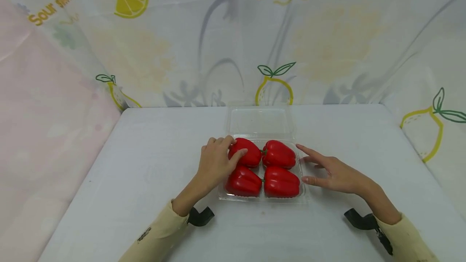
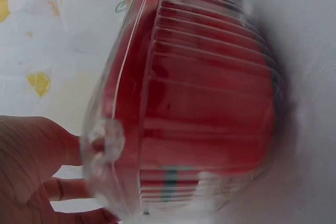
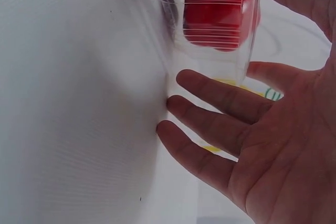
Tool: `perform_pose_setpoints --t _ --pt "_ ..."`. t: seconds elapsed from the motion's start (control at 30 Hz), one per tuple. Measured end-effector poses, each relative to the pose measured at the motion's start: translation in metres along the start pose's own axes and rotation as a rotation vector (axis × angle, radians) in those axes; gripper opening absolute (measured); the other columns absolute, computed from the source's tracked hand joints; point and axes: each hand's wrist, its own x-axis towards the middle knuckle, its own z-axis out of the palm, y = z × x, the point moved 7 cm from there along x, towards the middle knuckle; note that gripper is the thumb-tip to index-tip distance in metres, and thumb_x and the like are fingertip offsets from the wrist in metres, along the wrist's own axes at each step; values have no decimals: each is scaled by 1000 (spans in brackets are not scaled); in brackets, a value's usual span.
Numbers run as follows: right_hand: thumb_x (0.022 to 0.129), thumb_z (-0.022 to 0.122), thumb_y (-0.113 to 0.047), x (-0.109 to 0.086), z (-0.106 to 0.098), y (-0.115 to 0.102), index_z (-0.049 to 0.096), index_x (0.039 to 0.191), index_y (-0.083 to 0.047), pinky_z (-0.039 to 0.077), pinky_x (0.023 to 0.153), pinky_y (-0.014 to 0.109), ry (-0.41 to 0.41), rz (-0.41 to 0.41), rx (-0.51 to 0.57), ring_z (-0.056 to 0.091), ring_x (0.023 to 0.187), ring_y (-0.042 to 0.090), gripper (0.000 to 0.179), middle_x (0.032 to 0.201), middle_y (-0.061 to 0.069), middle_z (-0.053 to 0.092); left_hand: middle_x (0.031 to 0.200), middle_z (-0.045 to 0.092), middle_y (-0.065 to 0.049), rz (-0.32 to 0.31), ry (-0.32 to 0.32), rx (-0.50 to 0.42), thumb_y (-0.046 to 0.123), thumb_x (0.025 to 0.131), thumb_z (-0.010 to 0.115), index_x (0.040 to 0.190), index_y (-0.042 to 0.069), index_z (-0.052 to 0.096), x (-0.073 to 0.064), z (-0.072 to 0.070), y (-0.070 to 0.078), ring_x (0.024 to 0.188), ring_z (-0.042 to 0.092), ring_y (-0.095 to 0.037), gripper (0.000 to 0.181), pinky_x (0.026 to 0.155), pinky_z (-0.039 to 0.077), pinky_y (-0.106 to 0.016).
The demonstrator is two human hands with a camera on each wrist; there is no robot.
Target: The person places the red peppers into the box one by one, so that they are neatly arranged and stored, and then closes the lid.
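Note:
A clear plastic clamshell box [image 1: 262, 199] stands on the table with its lid [image 1: 260, 121] flipped back. Inside sit several red bell peppers [image 1: 282, 182] in two rows, green stems towards the middle. My left hand [image 1: 218, 159] holds the far-left bell pepper [image 1: 250, 155], thumb across its top and fingers at its far left side. In the left wrist view, the ribbed box wall partly hides the fingertips of that hand [image 2: 31, 166]. My right hand [image 1: 333, 173] is spread beside the box's right side; the right wrist view shows its fingers [image 3: 205, 156] extended and holding nothing.
The box rests on a white-covered table [image 1: 164, 144]. Behind it hangs a curtain [image 1: 174, 43] printed with lemons and lettering. A black wrist mount [image 1: 201, 216] sits under the left wrist, and another black mount [image 1: 360, 219] under the right.

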Motion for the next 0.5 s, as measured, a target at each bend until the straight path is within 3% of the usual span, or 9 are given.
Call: perform_pose_setpoints --t 0.2,0.5 --pt "87 67 -45 0 0 -2 25 156 -23 48 86 65 -16 -10 -14 58 116 40 84 136 19 55 87 68 -4 41 12 -16 29 88 74 107 9 69 -2 -4 -4 82 56 -23 28 66 48 -35" --pt "91 63 -40 2 -2 -5 23 157 -20 46 85 67 -49 -6 -1 60 113 42 80 136 21 55 98 70 -7 36 -26 -52 27 89 74 118 9 68 -6 -7 -8 91 58 -25 35 74 50 -40"
